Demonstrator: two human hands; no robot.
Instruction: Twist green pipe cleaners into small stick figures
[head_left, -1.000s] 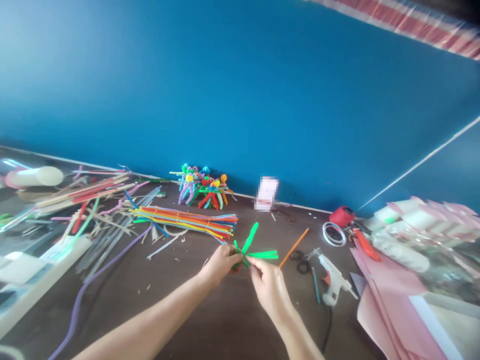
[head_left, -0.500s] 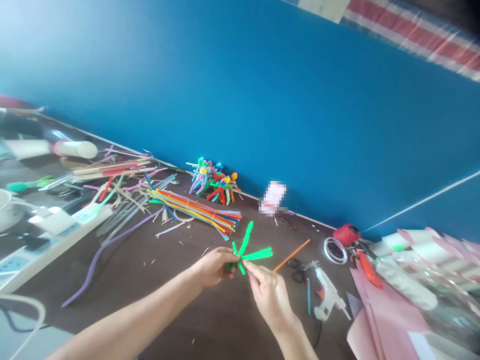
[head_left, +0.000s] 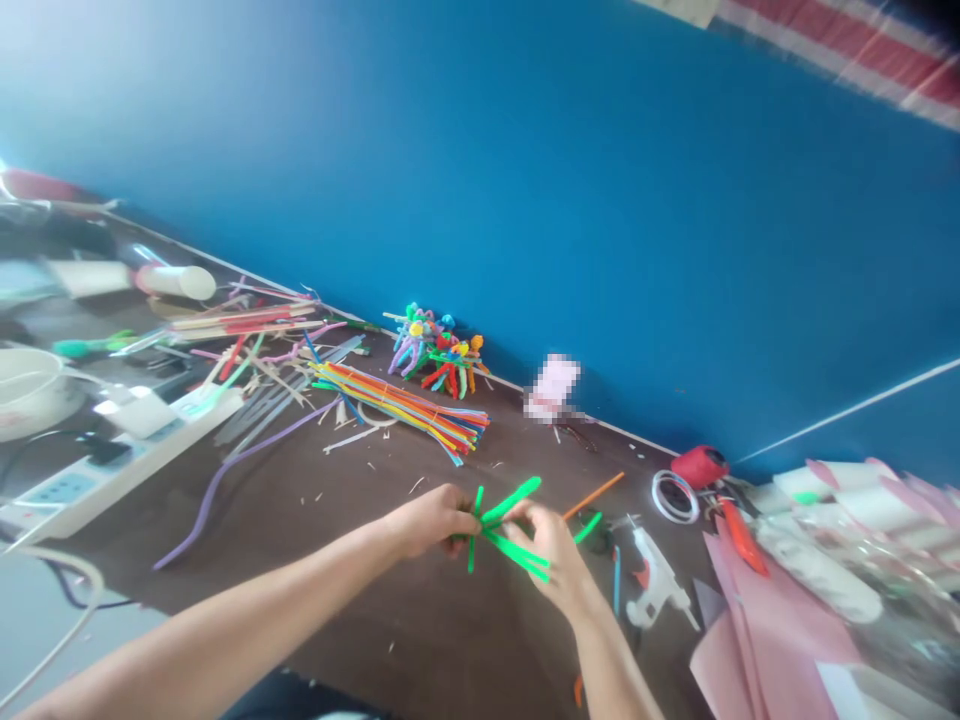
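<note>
Several green pipe cleaners (head_left: pixel 517 553) fan out from one joined point above the dark table. My left hand (head_left: pixel 442 522) pinches them at that joint, with short green ends sticking up and down beside the fingertips. My right hand (head_left: pixel 551 550) is closed around one of the green strands; a green end shows beyond its far side, to the right. The fingertips of both hands are near each other. Behind my right hand an orange pipe cleaner (head_left: pixel 596 494) lies on the table.
A multicoloured pipe cleaner bundle (head_left: pixel 405 410) lies behind my hands, with small colourful figures (head_left: pixel 442 350) by the blue wall. At right are a white glue gun (head_left: pixel 660 578), red-handled pliers (head_left: pixel 742 538) and pink sheets (head_left: pixel 757 610). A power strip (head_left: pixel 135 465) sits left.
The green strands have turned and spread, now pointing more to the right and down. My right hand has shifted right and upward and taken hold of a strand. The view has shifted slightly.
</note>
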